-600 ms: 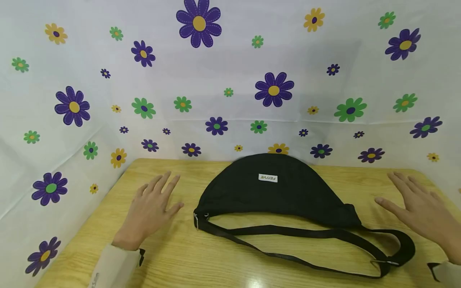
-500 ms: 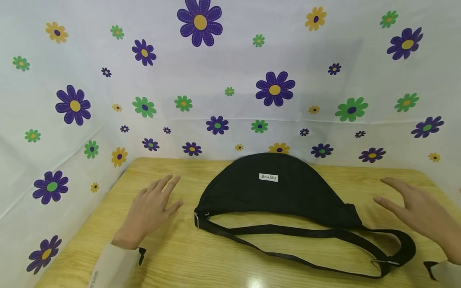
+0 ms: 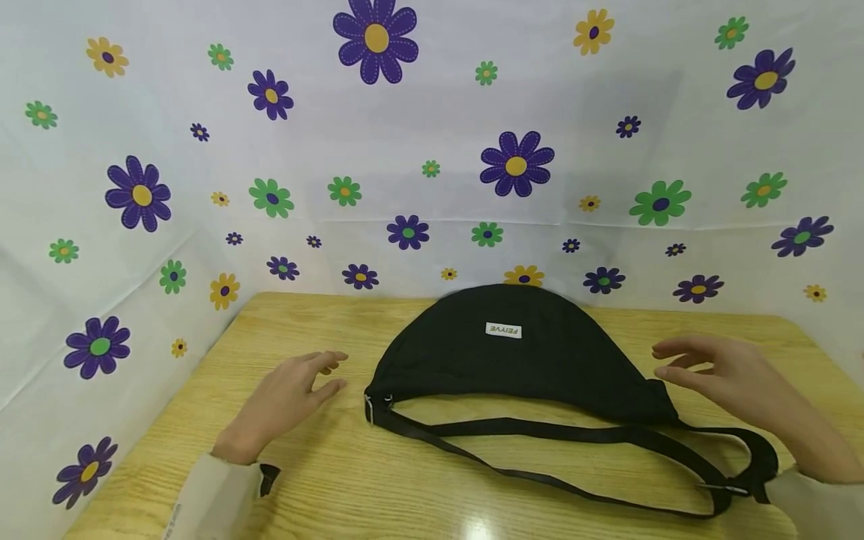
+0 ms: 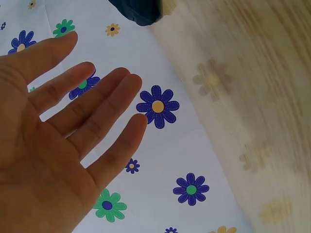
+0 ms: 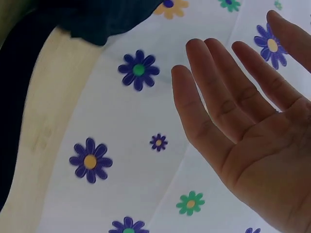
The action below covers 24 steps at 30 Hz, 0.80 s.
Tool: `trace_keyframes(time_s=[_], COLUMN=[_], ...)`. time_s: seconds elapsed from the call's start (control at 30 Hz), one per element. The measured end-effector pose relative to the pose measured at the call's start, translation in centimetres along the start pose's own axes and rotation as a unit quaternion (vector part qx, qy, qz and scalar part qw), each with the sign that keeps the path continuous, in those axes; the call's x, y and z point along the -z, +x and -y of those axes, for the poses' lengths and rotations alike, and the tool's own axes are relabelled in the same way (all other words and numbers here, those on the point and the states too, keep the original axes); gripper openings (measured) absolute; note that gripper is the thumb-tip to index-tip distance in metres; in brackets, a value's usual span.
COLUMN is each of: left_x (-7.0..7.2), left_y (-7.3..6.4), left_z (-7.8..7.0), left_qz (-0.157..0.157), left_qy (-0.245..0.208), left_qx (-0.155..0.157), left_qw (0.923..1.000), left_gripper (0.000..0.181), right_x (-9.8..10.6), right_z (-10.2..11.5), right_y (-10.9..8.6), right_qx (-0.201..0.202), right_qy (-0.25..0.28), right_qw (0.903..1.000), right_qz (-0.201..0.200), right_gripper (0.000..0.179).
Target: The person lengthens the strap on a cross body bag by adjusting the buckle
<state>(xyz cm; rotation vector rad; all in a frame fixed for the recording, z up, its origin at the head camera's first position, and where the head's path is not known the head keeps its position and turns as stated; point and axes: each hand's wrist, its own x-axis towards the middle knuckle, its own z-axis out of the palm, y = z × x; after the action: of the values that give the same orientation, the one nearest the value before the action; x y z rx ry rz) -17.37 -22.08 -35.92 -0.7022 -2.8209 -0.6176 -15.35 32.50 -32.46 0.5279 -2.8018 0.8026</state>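
A black half-moon waist bag (image 3: 499,360) lies on the table, its curved edge toward the back and a small white label (image 3: 503,330) on its face. Its black strap (image 3: 540,429) loops out in front and to the right, with a metal buckle (image 3: 732,489) near the right end. My left hand (image 3: 283,401) hovers to the left of the bag, fingers loosely bent and holding nothing. My right hand (image 3: 736,375) is above the table by the bag's right end, its fingers relaxed and slightly bent. Both palms (image 4: 43,160) show bare in the wrist views.
The wooden table (image 3: 324,480) reaches back to a white cloth (image 3: 304,150) printed with purple, green and yellow flowers. That cloth also hangs along the left side. Beige sleeves (image 3: 209,499) cover both forearms.
My right hand has moved left, closer to the bag's right end, and its fingers have bent a little. The left hand's fingers have lowered and bent slightly. The bag lies where it was.
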Motion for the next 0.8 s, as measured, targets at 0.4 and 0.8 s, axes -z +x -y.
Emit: trace_keyframes(time_s=[0.4, 0.8], left_x=[0.0, -0.5], left_y=[0.1, 0.1], left_z=[0.3, 0.7], left_qz=[0.035, 0.062], left_qy=[-0.079, -0.161], left_qx=[-0.001, 0.002], left_qw=[0.9962, 0.9850], left_gripper=[0.030, 0.029], right_x=[-1.3, -2.6], right_z=[3.4, 6.8], right_y=[1.9, 3.7], right_qx=[0.049, 0.055], right_qy=[0.072, 0.162], right_qw=[0.9952, 0.9773], right_qz=[0.046, 0.125], right_gripper=[0.022, 0.021])
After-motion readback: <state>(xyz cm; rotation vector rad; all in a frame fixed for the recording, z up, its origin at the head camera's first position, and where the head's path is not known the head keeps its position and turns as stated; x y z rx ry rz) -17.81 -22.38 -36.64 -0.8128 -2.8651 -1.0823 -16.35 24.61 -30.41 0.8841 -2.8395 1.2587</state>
